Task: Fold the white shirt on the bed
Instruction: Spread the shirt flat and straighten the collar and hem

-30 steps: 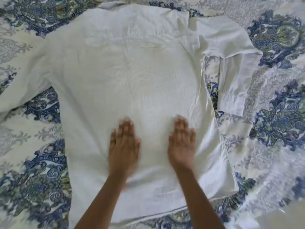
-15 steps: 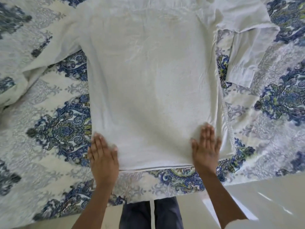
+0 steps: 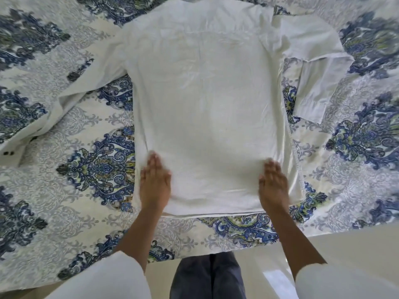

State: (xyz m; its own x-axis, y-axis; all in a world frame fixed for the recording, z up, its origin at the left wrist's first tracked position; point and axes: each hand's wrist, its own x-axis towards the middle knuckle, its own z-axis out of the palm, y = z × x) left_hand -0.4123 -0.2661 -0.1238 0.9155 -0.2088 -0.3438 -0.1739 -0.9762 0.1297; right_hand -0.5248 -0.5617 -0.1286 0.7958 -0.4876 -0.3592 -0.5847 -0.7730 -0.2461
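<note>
The white shirt (image 3: pixel 207 108) lies flat and back-up on the bed (image 3: pixel 90 169), collar far from me, hem near me. Its left sleeve (image 3: pixel 71 83) stretches out to the left, cuff with dark buttons at the frame's left edge. Its right sleeve (image 3: pixel 313 67) is bent back toward me at the elbow. My left hand (image 3: pixel 154 182) rests flat on the hem's left corner, fingers together. My right hand (image 3: pixel 273 184) rests flat near the hem's right corner. Neither hand pinches the cloth.
The bedspread is white with blue and green paisley medallions. Its near edge (image 3: pixel 216 253) runs just below the hem, with pale glossy floor (image 3: pixel 345 251) beyond it at lower right. My dark trousers (image 3: pixel 207 277) show below the bed edge.
My hands slid from the shirt's middle down and outward to the hem corners. The view then pulled back, showing more bed and floor.
</note>
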